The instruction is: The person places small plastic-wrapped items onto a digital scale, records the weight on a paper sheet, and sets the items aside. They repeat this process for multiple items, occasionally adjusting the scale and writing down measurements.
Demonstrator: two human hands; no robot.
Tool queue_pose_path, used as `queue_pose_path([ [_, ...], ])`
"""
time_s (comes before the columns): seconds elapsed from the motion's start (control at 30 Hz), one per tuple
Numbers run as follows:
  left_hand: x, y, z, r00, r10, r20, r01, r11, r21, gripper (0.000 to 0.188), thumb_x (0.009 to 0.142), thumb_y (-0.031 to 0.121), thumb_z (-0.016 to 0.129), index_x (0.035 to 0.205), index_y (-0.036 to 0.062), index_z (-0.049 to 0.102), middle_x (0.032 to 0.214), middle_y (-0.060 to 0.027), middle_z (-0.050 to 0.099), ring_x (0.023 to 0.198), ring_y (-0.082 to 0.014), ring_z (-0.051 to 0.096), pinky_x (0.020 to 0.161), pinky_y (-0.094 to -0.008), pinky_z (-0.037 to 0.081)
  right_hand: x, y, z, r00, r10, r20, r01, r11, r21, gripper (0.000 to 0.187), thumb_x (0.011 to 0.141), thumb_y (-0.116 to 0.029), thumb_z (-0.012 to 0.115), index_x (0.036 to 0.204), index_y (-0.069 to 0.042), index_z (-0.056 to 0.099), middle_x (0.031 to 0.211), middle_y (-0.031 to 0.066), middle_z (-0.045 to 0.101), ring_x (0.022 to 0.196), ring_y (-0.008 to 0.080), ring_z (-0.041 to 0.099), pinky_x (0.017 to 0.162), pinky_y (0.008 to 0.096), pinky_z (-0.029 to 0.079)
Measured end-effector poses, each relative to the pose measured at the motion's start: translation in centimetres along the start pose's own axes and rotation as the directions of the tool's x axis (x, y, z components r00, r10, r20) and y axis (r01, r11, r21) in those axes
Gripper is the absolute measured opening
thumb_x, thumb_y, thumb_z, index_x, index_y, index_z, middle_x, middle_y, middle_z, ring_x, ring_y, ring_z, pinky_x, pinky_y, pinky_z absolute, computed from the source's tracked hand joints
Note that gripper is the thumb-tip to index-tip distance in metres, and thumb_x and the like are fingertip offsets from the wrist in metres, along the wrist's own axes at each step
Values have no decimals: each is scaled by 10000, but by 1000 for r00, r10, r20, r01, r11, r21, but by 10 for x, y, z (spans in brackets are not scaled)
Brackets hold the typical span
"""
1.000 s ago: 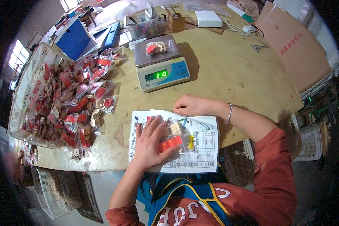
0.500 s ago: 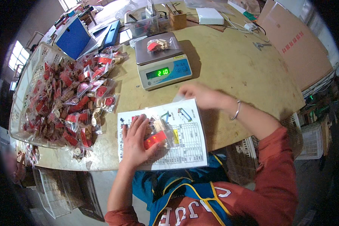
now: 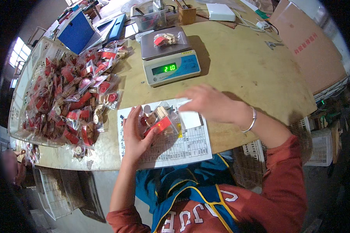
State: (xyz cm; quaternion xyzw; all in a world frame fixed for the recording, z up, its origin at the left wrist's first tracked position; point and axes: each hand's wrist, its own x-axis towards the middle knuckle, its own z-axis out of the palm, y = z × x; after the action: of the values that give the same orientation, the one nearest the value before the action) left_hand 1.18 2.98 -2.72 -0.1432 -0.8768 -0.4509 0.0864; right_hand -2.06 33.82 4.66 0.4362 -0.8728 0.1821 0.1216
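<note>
My left hand [image 3: 133, 134] is closed around the left side of a clear plastic bag [image 3: 161, 123], holding it tilted up over a printed sheet [image 3: 182, 149]. Inside the bag are light wooden pieces and a red strip with yellow marks. From the right, my right hand [image 3: 206, 103] reaches over the sheet, slightly blurred, fingers bent together. A small white paper slip [image 3: 190, 119] hangs at its fingertips, beside the bag. Beyond the hands stands a digital scale [image 3: 171, 68] with green lit digits. Another bag of parts [image 3: 165, 39] lies on its pan.
At the left, a white plastic basket [image 3: 16, 110] overflows with similar bags [image 3: 72, 101]. A blue folder [image 3: 76, 33], a clear bin [image 3: 149, 19] and a wooden pen holder [image 3: 187, 15] stand at the back. A cardboard box [image 3: 309, 46] is at the right, near a metal tool [image 3: 273, 44].
My left hand has gone from lying flat on the bag to gripping and lifting its side. My right hand has brought the white slip closer, over the sheet.
</note>
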Motion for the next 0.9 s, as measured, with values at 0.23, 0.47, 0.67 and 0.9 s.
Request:
queue_pose_path([
  [0.23,20,29,-5,978,207,21,-208,973,104,671,825,239,831,1423,59,587,1469,-160,588,1390,-347,535,1210,-485,324,-51,10,10,991,24,129,-30,999,45,312,901,-35,622,1179,-98,749,1318,123,695,1229,322,635,993,448,532],
  [0.47,60,55,2,971,216,107,-216,976,-16,430,819,99,796,1230,41,683,1241,-158,693,1160,-360,651,1061,-453,464,-56,14,17,987,51,155,-68,991,113,257,924,-85,620,1148,-91,746,1353,129,672,1277,322,614,1037,452,506],
  [0.67,33,63,14,793,412,449,-542,814,211,478,787,221,826,1237,119,702,1321,-89,659,1303,-306,591,1163,-581,381,-57,15,19,993,46,107,-61,988,141,231,909,-94,632,1107,-79,750,1348,128,676,1263,316,621,1020,447,522],
  [0.9,34,65,18,718,460,523,-670,659,341,283,849,333,745,1065,152,772,1276,-61,664,1317,-271,575,1129,-578,403,-49,42,5,994,110,21,-112,980,162,300,858,50,600,1102,-43,747,1245,140,730,1149,338,688,982,433,551],
])
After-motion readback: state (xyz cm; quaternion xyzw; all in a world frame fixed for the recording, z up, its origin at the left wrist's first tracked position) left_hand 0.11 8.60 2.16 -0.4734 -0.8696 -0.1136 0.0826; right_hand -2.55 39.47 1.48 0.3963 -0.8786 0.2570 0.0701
